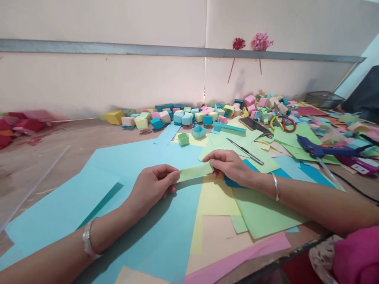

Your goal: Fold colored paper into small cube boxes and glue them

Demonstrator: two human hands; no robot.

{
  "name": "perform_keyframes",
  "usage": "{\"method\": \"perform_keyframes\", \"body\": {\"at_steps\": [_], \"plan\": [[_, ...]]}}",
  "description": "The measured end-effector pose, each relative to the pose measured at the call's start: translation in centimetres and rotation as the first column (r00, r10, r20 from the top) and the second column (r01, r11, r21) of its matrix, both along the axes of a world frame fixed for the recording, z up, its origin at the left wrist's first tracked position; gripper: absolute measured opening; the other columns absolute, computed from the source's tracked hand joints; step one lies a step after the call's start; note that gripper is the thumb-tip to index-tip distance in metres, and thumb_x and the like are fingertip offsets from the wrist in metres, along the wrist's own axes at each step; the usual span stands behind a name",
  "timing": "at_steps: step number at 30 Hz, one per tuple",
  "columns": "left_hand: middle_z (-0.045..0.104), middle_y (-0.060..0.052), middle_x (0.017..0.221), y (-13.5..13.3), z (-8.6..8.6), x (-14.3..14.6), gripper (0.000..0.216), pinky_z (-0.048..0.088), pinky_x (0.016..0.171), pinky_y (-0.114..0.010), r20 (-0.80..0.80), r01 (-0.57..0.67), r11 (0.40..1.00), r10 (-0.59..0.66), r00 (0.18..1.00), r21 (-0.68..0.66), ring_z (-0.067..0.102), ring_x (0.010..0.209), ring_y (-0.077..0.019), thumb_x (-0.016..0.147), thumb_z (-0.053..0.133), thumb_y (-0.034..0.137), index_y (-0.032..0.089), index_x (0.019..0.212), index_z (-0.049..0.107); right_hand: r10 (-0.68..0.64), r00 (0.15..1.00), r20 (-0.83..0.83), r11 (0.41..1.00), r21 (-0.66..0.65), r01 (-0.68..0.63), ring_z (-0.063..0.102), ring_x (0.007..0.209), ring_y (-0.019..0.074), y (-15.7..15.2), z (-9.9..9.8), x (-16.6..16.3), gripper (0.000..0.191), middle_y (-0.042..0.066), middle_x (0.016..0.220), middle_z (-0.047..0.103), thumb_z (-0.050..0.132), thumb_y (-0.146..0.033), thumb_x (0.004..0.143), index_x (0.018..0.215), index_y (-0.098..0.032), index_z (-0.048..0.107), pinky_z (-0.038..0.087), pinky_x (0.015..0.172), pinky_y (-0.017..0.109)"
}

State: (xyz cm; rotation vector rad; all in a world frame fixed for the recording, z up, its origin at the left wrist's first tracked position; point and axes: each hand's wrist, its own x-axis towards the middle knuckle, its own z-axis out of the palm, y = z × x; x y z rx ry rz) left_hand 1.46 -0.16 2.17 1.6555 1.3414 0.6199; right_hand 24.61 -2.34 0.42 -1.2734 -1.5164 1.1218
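Note:
A narrow folded strip of light green paper (pixel 195 172) is stretched between both hands just above the table. My left hand (pixel 152 185) pinches its left end with fingers curled closed. Its right end is gripped by my right hand (pixel 229 165), fingers bent over it. Under the hands lie large overlapping sheets: light blue paper (pixel 133 161), yellow paper (pixel 214 197) and green paper (pixel 260 213). Each wrist wears a silver bangle.
Many small folded paper boxes (pixel 183 116) line the back wall. A green box (pixel 183 139) and a blue box (pixel 199 131) stand apart. To the right lie a craft knife (pixel 245 151), a phone (pixel 254 124), scissors (pixel 282 123) and a blue glue gun (pixel 318 150).

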Motion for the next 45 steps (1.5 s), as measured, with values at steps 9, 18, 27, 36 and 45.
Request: {"method": "perform_keyframes", "body": {"at_steps": [9, 18, 27, 36, 45], "plan": [[0.054, 0.003, 0.043, -0.9, 0.6, 0.4, 0.024, 0.027, 0.038, -0.020, -0.002, 0.042, 0.999, -0.042, 0.999, 0.023, 0.041, 0.037, -0.0091, 0.076, 0.060, 0.041, 0.019, 0.069, 0.065, 0.078, 0.973, 0.216, 0.995, 0.043, -0.089, 0.051, 0.047, 0.0076, -0.4, 0.3, -0.5, 0.012, -0.004, 0.055, 0.058, 0.059, -0.024, 0.079, 0.069, -0.018, 0.061, 0.038, 0.049, 0.020], [0.059, 0.003, 0.049, -0.7, 0.5, 0.2, 0.023, 0.034, 0.046, -0.022, -0.094, 0.094, 0.991, -0.085, 0.992, 0.094, 0.047, 0.044, -0.0115, 0.077, 0.056, 0.039, 0.020, 0.067, 0.064, 0.038, 0.925, 0.379, 0.980, 0.165, -0.108, 0.048, 0.054, 0.0080, -0.2, -0.1, -0.3, 0.012, -0.004, 0.058, 0.055, 0.054, -0.020, 0.081, 0.072, -0.018, 0.061, 0.035, 0.055, 0.021], [0.056, 0.004, 0.053, -0.8, -0.7, -0.3, 0.020, 0.031, 0.052, -0.024, -0.482, 0.359, 0.877, -0.176, 0.859, 0.320, 0.049, 0.051, -0.0154, 0.082, 0.049, 0.032, 0.024, 0.092, 0.064, 0.038, 0.750, 0.660, 0.937, 0.237, -0.256, 0.049, 0.060, 0.0097, -1.0, -0.9, -0.8, 0.014, -0.002, 0.067, 0.063, 0.052, -0.015, 0.082, 0.082, -0.021, 0.065, 0.028, 0.057, 0.023], [0.075, -0.003, 0.087, -0.8, -1.5, -0.6, 0.028, 0.042, 0.064, -0.027, -0.538, 0.488, 0.781, -0.238, 0.809, 0.390, 0.067, 0.078, -0.0217, 0.087, 0.048, 0.030, 0.029, 0.098, 0.073, -0.237, 0.363, 0.901, 0.748, 0.408, -0.524, 0.036, 0.066, 0.0144, -1.6, -0.6, -1.5, 0.023, 0.005, 0.076, 0.056, 0.044, -0.017, 0.093, 0.089, -0.019, 0.066, 0.015, 0.058, 0.032], [0.073, -0.005, 0.080, -0.8, -1.6, -0.9, 0.027, 0.039, 0.060, -0.029, -0.574, 0.534, 0.714, -0.225, 0.788, 0.453, 0.063, 0.073, -0.0220, 0.088, 0.049, 0.031, 0.030, 0.099, 0.074, -0.195, 0.140, 0.971, 0.748, 0.239, -0.619, 0.035, 0.061, 0.0152, -3.1, 0.9, -1.7, 0.026, 0.008, 0.064, 0.050, 0.049, 0.005, 0.069, 0.051, -0.014, 0.051, 0.013, 0.057, 0.033]]}}
